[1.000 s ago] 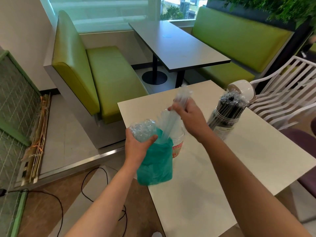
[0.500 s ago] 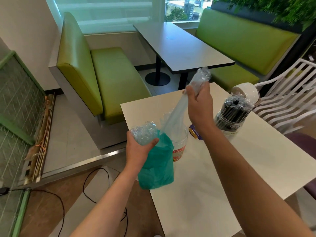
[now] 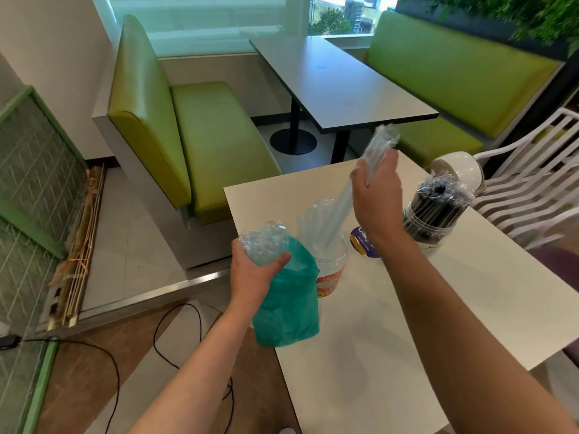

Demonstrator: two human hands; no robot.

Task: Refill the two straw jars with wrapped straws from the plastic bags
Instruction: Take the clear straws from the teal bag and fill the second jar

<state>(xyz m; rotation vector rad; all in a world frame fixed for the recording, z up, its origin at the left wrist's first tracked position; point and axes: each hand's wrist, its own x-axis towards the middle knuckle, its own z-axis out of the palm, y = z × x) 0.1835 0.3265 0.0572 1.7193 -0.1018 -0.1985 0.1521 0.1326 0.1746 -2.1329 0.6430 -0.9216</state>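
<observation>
Green benches flank grey table beyond jars.

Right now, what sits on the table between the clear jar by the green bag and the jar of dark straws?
In the head view, a purple-and-yellow lid lies on the white table between the clear jar and dark-straw jar; the right hand's wrist partly hides it.

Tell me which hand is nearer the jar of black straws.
Right. The right hand grips clear straws just left of the black-straw jar; the left hand holds the green bag farther left, beyond the clear jar.
</observation>
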